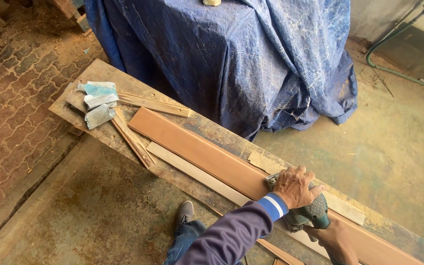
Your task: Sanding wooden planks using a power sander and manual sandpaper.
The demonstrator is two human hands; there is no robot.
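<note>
At the far left, brick paving (11, 98) dusted with sawdust runs beside the end of your long, worn workbench board (99, 73), which slants from upper left to lower right. On that end lie a few crumpled tubes (96, 100), pale grey and light blue, heaped together. Just beside them, two thin wooden strips (133, 140) lie crossed at an angle. Next comes the long reddish-brown plank (197, 152), lying flat along the bench, with a paler narrow slat (192, 172) touching its near edge. Behind the bench stands something bulky draped in a blue tarpaulin (231, 59). Below the bench edge, your grey shoe (185, 213) and a jeans leg show on the stained concrete floor (89, 211). Further right, your left hand (295, 186), in a purple sleeve with a blue-and-white cuff, is clamped down over the top of a teal-green power sander (310, 211), which sits on the reddish-brown plank. Your right hand (337, 240) is just below and right of the tool, closed around its rear grip, though the lower frame edge cuts it off. At the far right, a green hose (398, 49) curves across the floor.
</note>
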